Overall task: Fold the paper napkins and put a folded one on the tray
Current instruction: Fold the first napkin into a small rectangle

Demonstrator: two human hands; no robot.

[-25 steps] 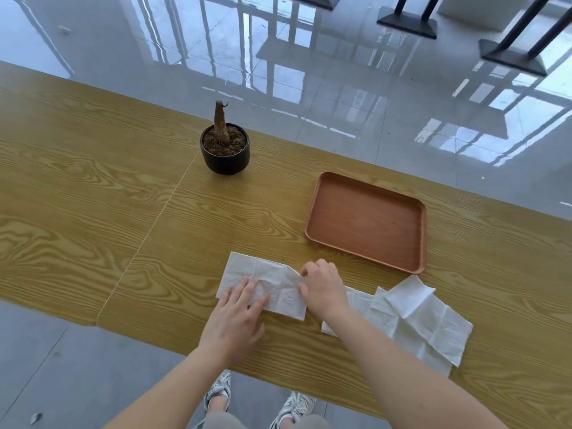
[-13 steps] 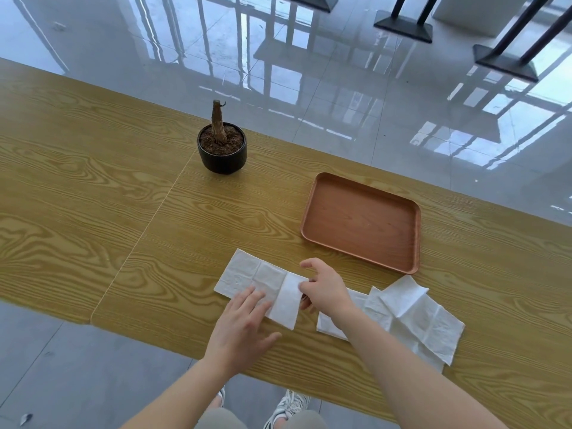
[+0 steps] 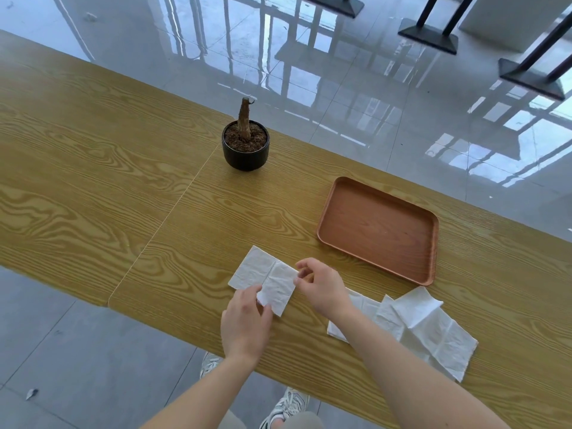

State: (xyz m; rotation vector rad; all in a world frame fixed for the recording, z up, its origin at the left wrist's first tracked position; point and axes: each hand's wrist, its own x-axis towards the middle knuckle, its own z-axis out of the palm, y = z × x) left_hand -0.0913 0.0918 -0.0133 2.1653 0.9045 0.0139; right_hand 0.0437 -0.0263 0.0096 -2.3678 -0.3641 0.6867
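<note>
Napkin (image 3: 267, 278), white paper with a crease down its middle, lies on the desk (image 3: 93, 196) close to the front edge. Below that edge, nearest the camera, a pair of light sneakers (image 3: 289, 404) stands on the grey floor (image 3: 77, 351).

Both bare forearms reach forward over the edge. The left hand (image 3: 246, 323) grasps the napkin's near corner, its fingers curled onto the paper, and covers part of the near edge. The right hand (image 3: 323, 287) pinches the napkin's right-hand edge between thumb and forefinger. Whether that edge is lifted off the wood cannot be told.

The right forearm crosses over the loose napkins (image 3: 433, 332) and hides their left end. These form an untidy overlapping heap of white sheets just to the right, with one flap turned up. The heap and the held napkin lie apart.

Beyond the right hand sits the tray (image 3: 380, 230), brown and rectangular with rounded corners. It is near the heap but not touching it, and its wood-grain bottom is fully in view.

Further back and to the left, a black plant pot (image 3: 246, 156) holds soil and a bare cut stem (image 3: 244, 119), upright. A seam (image 3: 167, 218) in the desk runs from beside the pot to the front edge.

Past the far edge, the floor is glossy and reflects window frames. Black stand bases (image 3: 428, 38) sit at the top right.
</note>
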